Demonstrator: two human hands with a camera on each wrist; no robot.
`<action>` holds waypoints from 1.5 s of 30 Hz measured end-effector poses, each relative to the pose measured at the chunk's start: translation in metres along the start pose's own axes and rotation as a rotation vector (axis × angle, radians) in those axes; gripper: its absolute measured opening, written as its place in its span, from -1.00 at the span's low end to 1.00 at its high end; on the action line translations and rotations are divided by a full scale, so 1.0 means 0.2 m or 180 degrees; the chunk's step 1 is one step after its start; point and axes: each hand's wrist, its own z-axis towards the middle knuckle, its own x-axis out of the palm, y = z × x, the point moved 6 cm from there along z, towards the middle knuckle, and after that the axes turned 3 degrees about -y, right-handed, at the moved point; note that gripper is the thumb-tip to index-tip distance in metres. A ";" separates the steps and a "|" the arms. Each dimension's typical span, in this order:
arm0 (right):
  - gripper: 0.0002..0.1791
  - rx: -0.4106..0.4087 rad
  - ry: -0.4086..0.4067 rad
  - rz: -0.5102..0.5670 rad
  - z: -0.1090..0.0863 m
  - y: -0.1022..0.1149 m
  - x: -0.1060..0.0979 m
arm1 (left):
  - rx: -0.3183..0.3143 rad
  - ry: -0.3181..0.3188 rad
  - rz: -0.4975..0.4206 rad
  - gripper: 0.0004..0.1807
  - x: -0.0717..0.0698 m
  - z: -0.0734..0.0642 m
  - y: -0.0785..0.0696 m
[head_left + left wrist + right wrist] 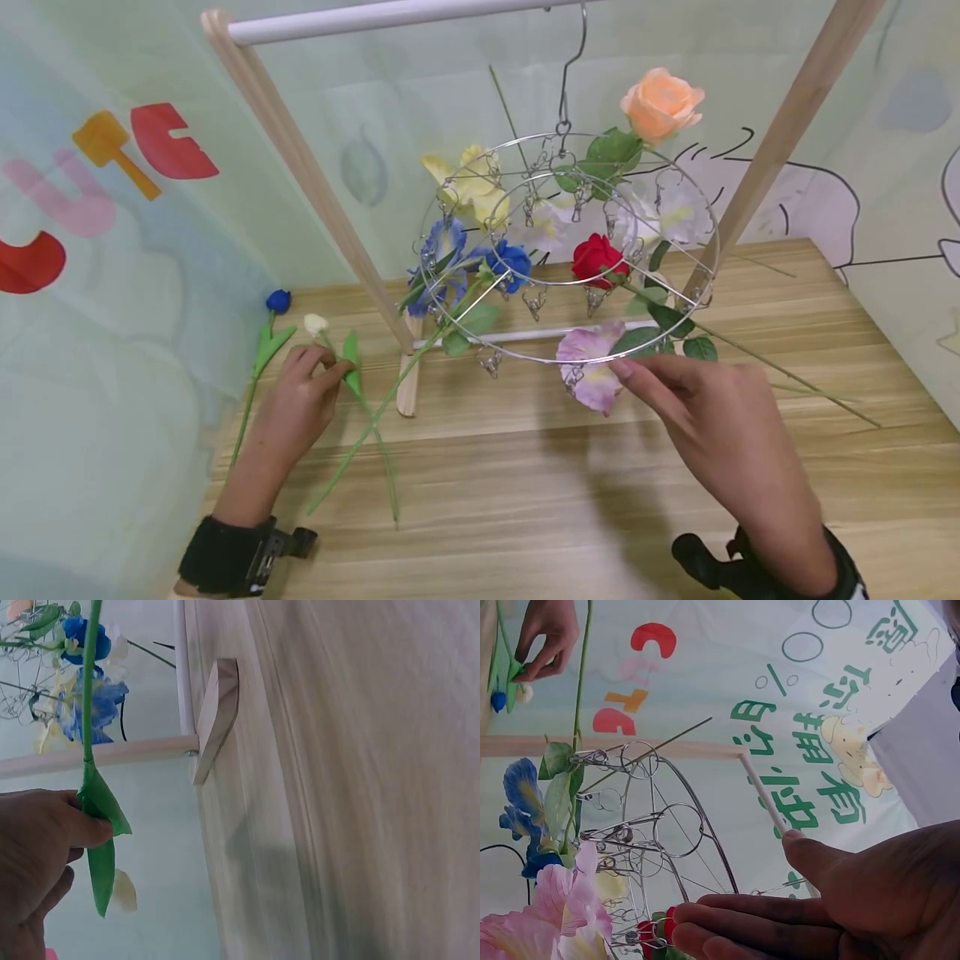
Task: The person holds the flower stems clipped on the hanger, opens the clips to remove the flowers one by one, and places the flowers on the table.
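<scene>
My left hand [303, 387] pinches a white tulip [317, 325] at its green leaf [101, 799], low over the left of the table; the stem slants down right. A blue tulip [278, 301] lies just left of it. My right hand [720, 425] is at the front rim of a round wire clip hanger [517, 357], thumb tip against the ring, beside a pink iris [588, 367]. Fairly straight fingers [742, 911] and a spread thumb show in the right wrist view. Also on the hanger are a red rose [597, 260], blue rose [510, 265], blue iris [442, 250], yellow iris [472, 185] and peach rose [662, 104].
The hanger hangs by its hook [573, 62] from the white bar [360, 18] of a wooden rack [300, 158]. Bare clips [490, 362] dangle from its rings. Long stems [780, 367] stick out to both sides. A printed cloth [97, 400] stands behind and left of the table [487, 500].
</scene>
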 end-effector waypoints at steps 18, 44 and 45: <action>-0.61 0.0311 -0.0017 0.0036 0.01 -0.05 -0.03 | -0.0081 -0.0155 -0.0076 -0.77 -0.02 0.02 0.26; -0.71 0.0138 -0.0344 0.0028 0.01 -0.05 -0.06 | -0.0299 0.0306 0.0275 -0.68 0.11 -0.02 0.48; -0.72 0.0119 -0.0360 0.0024 0.01 -0.05 -0.06 | -0.0326 0.0346 0.0289 -0.69 0.12 -0.02 0.49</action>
